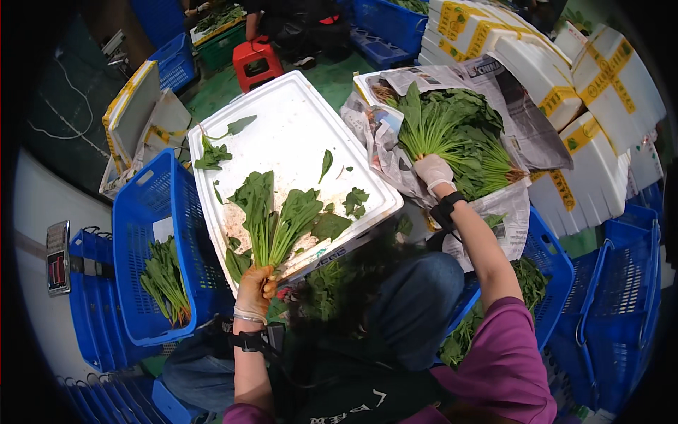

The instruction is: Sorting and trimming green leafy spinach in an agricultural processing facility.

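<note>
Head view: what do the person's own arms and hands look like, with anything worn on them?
Thin gloves cover the left hand and right hand, whitish on the right, with a pale cuff at the left wrist. Black straps circle both wrists, the left one carrying a small dark box. Purple sleeves leave the forearms bare.

Your foam lid (275, 120) is smooth with a soft sheen, its near part rough with dirt. The leaves (252, 201) look smooth and faintly glossy. Your right glove (433, 172) is thin and wrinkled, the newspaper (537, 138) matt and creased, your jeans (417, 304) matt denim. The stool (253, 51) is shiny plastic; the left basket (134, 212), smooth plastic.
</note>
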Demonstrator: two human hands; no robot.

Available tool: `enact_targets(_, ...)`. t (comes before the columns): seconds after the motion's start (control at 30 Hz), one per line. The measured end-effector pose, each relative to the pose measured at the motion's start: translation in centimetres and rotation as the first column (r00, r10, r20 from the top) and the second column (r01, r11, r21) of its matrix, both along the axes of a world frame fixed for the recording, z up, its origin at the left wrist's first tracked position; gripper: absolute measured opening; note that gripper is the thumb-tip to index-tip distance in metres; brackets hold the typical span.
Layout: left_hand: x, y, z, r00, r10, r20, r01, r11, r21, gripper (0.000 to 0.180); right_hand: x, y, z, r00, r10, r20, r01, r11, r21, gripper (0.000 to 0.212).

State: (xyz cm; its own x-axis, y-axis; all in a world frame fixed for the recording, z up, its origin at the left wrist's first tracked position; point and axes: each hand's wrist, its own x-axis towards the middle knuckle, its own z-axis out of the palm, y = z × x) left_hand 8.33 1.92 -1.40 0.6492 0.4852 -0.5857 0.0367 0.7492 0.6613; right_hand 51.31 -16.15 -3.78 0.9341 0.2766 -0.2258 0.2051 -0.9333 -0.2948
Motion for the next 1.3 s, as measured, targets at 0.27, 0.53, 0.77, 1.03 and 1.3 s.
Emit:
enact_targets(0.27, -0.2, -0.2, -0.6, 1.0, -0.023, 0.003, 0.023, 1.0, 0.017, 0.003, 2.6, 0.0, -4.0, 0.935, -0.043, -0.351, 0.19, 0.899, 0.395, 0.047)
enact_targets(0.53, -0.2, -0.2, -1.0, 1.0, -0.005, 0.022, 0.005, 1.0, -0.018, 0.003, 1.3, 1.4, -4.0, 0.959, -0.032, -0.28, 0.096, 0.972, 0.217, 0.04)
enact_targets(0.77, -0.6, 0.3, -0.7, 0.995, -0.019, 0.096, 0.032, 0.99, -0.138, 0.032, 1.9, -4.1, 1.9, 0.83, 0.013, -0.557, 0.332, 0.792, 0.513, 0.018)
enact_targets(1.03, 1.0, 1.4, -0.7, 0.945, -0.183, 0.271, 0.28, 0.881, -0.383, 0.054, 3.1, -7.0, 18.0, 0.801, 0.276, -0.532, -0.126, 0.945, 0.301, 0.007)
enact_targets(1.3, 0.3, 1.4, -3.0, 0.9, -0.084, 0.429, 0.252, 0.901, -0.354, 0.042, -3.3, 4.2, 31.3, 0.909, 0.325, -0.26, -0.263, 0.933, 0.246, 0.009)
